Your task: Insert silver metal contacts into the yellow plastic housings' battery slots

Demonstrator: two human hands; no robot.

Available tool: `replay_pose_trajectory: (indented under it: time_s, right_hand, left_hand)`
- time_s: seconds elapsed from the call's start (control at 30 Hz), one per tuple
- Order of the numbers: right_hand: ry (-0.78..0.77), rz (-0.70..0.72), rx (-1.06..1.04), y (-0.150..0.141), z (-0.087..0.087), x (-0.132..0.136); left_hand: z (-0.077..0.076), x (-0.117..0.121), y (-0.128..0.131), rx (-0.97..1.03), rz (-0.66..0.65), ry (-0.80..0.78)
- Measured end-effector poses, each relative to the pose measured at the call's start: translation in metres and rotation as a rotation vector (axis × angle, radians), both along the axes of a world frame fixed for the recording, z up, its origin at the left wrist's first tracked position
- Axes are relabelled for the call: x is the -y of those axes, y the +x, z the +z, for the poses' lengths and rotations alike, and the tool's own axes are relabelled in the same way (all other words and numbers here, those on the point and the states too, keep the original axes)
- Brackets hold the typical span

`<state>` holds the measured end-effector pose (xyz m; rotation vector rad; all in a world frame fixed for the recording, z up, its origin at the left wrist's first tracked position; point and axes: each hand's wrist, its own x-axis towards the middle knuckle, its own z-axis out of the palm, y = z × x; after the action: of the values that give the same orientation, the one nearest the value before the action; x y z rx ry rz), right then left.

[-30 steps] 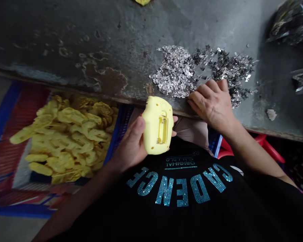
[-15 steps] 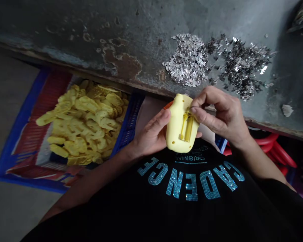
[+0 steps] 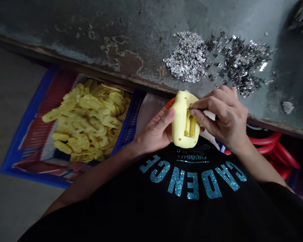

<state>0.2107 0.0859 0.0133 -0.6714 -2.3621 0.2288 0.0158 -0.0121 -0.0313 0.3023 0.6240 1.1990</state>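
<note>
Yellow plastic casing (image 3: 181, 119) clenched in the left-hand grip (image 3: 154, 131) above the black shirt (image 3: 192, 201); right-hand grip (image 3: 223, 117) pinches at its slotted recess (image 3: 190, 126). Left, blue crate (image 3: 127, 126) holding yellow plastic pieces (image 3: 87, 117). Far, on the grey table (image 3: 91, 33), scattered silver flakes (image 3: 189, 57).

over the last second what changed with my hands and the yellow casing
Your right hand moved off the table beside the silver scraps and over to the yellow casing, its fingers now pinching at the casing's slot. Your left hand still holds the casing. The scraps and the crate stayed as they were.
</note>
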Motion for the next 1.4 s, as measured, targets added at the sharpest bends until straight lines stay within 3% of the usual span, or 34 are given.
replay_pose_trajectory:
  time_s: [0.3,0.7,0.9,1.07,1.23,1.4]
  right_hand:
    - [-0.136,0.025,-0.089,0.010,0.007,0.002]
    - [0.082,0.105,0.004,0.019,0.000,0.011]
    - [-0.194,0.129,-0.096,0.019,0.007,0.009]
    - [-0.224,0.147,-0.086,0.022,0.010,0.010]
    - [-0.415,0.126,-0.201,0.021,0.010,-0.002]
    - [-0.544,0.135,-0.067,0.017,0.008,-0.016]
  left_hand:
    - [0.009,-0.001,0.001,0.027,-0.061,-0.004]
    - [0.006,-0.001,0.005,-0.025,-0.010,-0.027]
    - [0.008,-0.001,0.007,-0.049,0.032,-0.018]
    - [0.010,0.000,0.008,-0.068,0.018,-0.017]
    - [0.015,0.001,0.008,-0.068,0.014,-0.010]
    - [0.012,0.006,0.007,-0.231,0.067,0.078]
